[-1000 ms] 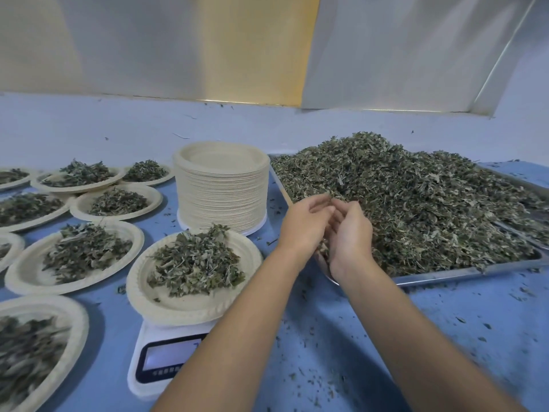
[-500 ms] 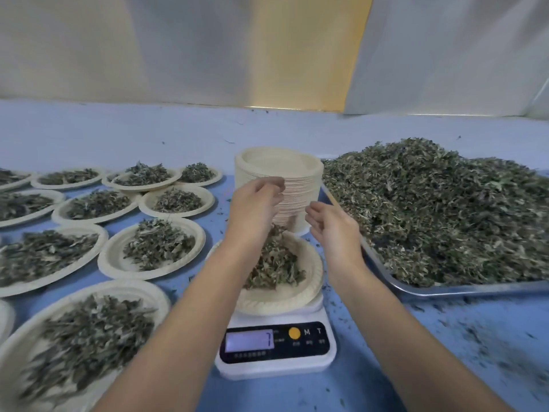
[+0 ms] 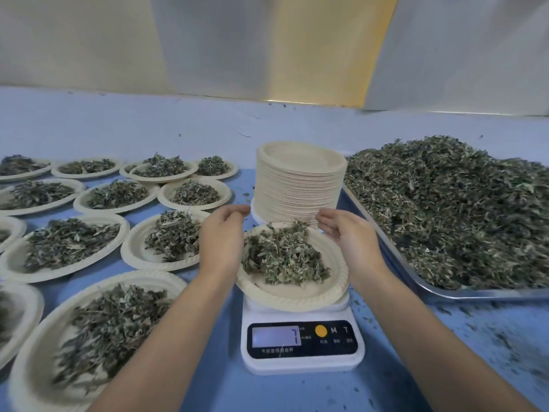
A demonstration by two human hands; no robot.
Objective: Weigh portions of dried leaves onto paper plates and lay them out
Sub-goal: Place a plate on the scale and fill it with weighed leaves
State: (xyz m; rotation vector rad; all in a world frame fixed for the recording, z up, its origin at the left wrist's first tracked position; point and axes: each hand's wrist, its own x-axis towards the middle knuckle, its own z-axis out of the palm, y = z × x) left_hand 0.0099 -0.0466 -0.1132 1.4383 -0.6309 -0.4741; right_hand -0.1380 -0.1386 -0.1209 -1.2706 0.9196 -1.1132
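Observation:
A paper plate (image 3: 297, 295) with a portion of dried leaves (image 3: 282, 257) sits on a white digital scale (image 3: 303, 340) whose display is lit. My left hand (image 3: 221, 233) hangs over the plate's left rim with loosely curved fingers and holds nothing. My right hand (image 3: 344, 233) hovers by the right rim, fingers relaxed and likewise without anything in them. Whether either hand touches the plate I cannot tell. A big pile of dried leaves (image 3: 445, 203) fills a metal tray (image 3: 445, 294) to the right.
A tall stack of empty paper plates (image 3: 300, 185) stands just behind the scale. Several filled plates (image 3: 68, 245) lie in rows over the left side of the blue table (image 3: 225, 382). Leaf crumbs are scattered at the right front.
One second ago both hands were at the tray's leaf pile. They then came over the plate on the scale. Now the left hand has drawn aside to the left rim, the right to the right rim.

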